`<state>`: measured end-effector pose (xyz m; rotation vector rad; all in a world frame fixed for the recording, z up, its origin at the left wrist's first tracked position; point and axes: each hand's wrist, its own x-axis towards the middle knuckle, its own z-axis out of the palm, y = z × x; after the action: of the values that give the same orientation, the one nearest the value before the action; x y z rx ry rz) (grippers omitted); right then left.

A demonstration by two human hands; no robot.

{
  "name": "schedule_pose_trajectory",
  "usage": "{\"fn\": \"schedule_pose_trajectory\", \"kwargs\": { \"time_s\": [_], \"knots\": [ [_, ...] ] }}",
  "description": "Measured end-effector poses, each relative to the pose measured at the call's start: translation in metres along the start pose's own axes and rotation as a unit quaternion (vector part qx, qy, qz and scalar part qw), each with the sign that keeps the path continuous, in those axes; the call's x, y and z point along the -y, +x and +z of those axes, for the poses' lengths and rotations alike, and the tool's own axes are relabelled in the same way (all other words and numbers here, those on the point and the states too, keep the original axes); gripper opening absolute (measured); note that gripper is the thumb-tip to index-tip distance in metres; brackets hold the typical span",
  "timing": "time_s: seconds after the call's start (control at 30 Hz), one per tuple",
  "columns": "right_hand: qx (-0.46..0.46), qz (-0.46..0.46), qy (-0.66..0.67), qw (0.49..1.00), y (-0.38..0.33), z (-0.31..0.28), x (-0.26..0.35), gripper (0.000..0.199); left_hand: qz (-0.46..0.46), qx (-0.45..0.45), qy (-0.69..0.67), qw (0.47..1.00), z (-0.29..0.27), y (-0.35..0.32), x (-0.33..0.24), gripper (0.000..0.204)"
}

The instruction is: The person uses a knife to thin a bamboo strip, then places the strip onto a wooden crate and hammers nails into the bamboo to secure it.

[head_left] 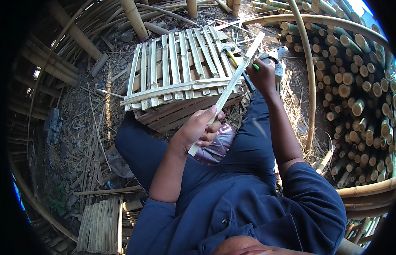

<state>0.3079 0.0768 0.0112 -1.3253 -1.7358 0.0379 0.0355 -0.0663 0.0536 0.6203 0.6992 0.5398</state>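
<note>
A long, pale split-bamboo strip [229, 90] slants across in front of me, from my lap up to the right. My left hand [202, 127] is closed round its lower part. My right hand [262, 76] is closed beside the strip's upper part, with a small bright green tip of a slim tool [256, 67] showing at the fingers; the rest is hidden. Just beyond my knees sits a slatted bamboo frame [176, 63] on a wooden slatted base [185, 112]. A hammer [229, 54] with a yellowish handle rests at the frame's right edge.
Cut bamboo poles [355, 80] are stacked at the right, behind a curved pole [308, 63]. Shavings and slivers litter the ground [96, 110]. Another slatted bamboo piece [98, 227] lies at the lower left. A sandalled foot [278, 54] is beyond my right hand.
</note>
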Motion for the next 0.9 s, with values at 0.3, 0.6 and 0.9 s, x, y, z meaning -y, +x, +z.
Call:
{"fn": "schedule_pose_trajectory", "kwargs": {
  "time_s": [0.3, 0.6, 0.9],
  "knots": [
    [0.137, 0.092, 0.029, 0.986, 0.011, -0.01, -0.068, 0.032, 0.098, -0.061, -0.065, 0.991, -0.027, -0.02, -0.022, 0.03],
    [0.363, 0.15, 0.037, 0.919, -0.02, 0.016, -0.022, 0.032, 0.083, -0.059, -0.083, 0.991, -0.043, -0.017, -0.021, 0.03],
    [0.262, 0.189, 0.127, 0.938, -0.008, 0.033, 0.023, 0.056, 0.078, -0.047, -0.09, 0.992, -0.046, -0.014, -0.02, 0.029]
  ]
}}
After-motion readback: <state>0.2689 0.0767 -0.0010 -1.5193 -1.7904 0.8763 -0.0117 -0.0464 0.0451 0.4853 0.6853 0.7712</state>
